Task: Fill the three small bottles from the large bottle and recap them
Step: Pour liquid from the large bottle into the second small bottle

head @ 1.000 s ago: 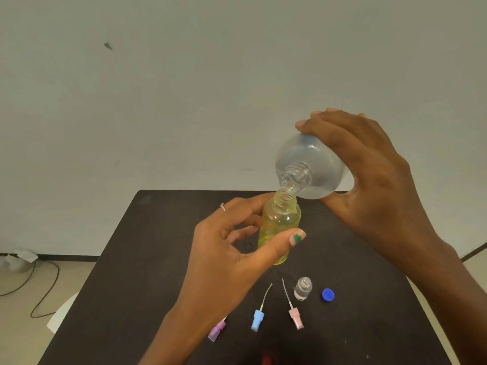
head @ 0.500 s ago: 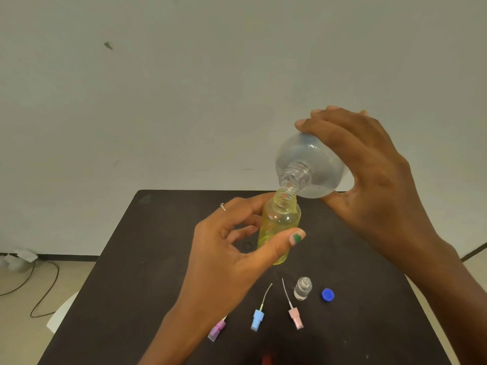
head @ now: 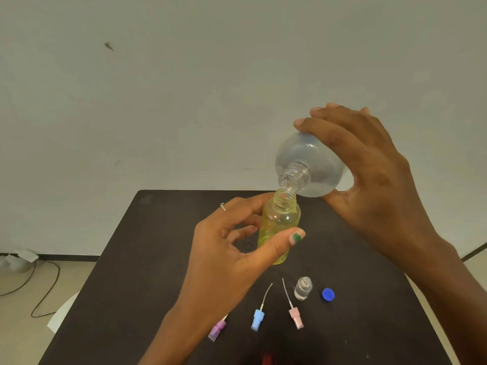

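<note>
Both forearms are bare, no sleeves in sight. The left hand [head: 229, 248] wears a thin silver ring [head: 223, 206] on one finger, and its thumbnail [head: 296, 237] carries chipped green polish. The right hand [head: 374, 180] shows short, unpainted nails.
</note>
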Motion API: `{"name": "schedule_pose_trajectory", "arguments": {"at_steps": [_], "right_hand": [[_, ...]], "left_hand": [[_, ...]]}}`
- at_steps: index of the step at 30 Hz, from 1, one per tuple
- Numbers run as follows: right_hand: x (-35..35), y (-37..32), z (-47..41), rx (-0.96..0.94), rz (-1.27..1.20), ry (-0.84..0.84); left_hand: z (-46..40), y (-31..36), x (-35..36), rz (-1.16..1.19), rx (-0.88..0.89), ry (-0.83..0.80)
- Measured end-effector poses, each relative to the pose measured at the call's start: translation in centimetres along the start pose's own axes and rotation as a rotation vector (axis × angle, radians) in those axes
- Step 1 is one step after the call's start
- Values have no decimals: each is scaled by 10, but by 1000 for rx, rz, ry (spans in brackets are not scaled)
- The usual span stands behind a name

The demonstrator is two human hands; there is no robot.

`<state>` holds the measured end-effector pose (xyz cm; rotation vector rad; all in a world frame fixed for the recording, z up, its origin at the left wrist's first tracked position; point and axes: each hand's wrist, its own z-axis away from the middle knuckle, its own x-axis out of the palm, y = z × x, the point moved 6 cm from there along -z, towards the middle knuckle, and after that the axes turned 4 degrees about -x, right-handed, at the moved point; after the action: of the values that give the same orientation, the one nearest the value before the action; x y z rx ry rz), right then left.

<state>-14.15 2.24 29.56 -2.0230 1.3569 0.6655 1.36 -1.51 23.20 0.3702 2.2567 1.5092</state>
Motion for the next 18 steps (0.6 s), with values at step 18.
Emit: {"name": "schedule_pose_trajectory", "arguments": {"at_steps": [18], "right_hand": [[-1, 0, -1, -16, 5, 11]], "left_hand": [[-1, 0, 0, -4, -5, -2]]}}
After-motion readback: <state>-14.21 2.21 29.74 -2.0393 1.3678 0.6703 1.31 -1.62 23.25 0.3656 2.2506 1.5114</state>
